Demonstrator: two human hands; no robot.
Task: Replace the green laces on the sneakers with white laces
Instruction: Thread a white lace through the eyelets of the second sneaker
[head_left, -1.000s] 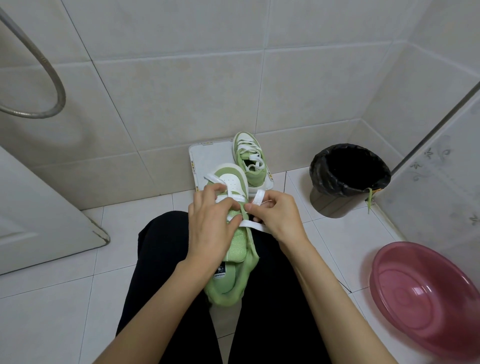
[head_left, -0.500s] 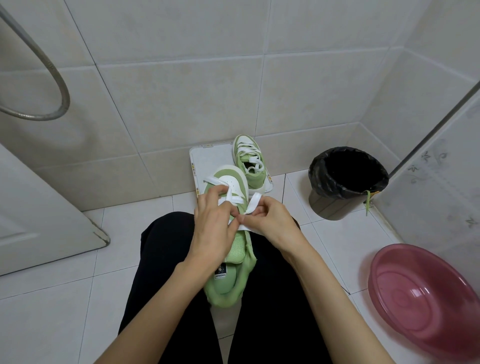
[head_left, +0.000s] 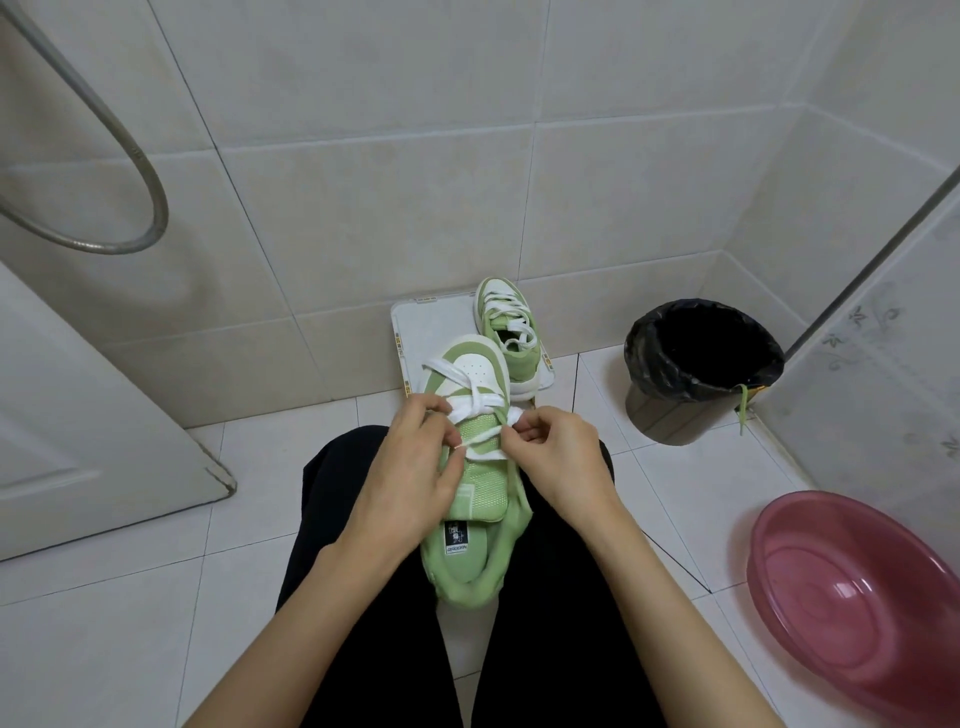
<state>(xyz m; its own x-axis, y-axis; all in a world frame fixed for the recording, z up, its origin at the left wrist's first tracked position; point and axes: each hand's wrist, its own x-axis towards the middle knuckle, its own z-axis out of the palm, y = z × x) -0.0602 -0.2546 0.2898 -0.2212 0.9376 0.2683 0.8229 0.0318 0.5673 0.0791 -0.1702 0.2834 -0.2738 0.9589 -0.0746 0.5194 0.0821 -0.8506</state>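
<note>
A green sneaker (head_left: 478, 525) lies on my lap between my knees, toe pointing away. A wide white lace (head_left: 475, 410) crosses its front eyelets. My left hand (head_left: 410, 478) grips the sneaker's left side, thumb on the lace. My right hand (head_left: 558, 457) pinches the white lace at the sneaker's right edge. The second green sneaker (head_left: 511, 330), laced in white, stands on a white tray (head_left: 431, 332) against the wall. A green lace (head_left: 744, 408) hangs over the rim of the bin.
A bin (head_left: 701, 364) with a black liner stands to the right of the tray. A pink basin (head_left: 862, 597) sits on the floor at the lower right. A door (head_left: 78, 426) stands at the left, with a metal hose (head_left: 130, 171) above it.
Both hands shifted slightly up the sneaker. The right hand has drawn the white lace across to the right edge, and another crossing lies over the tongue.
</note>
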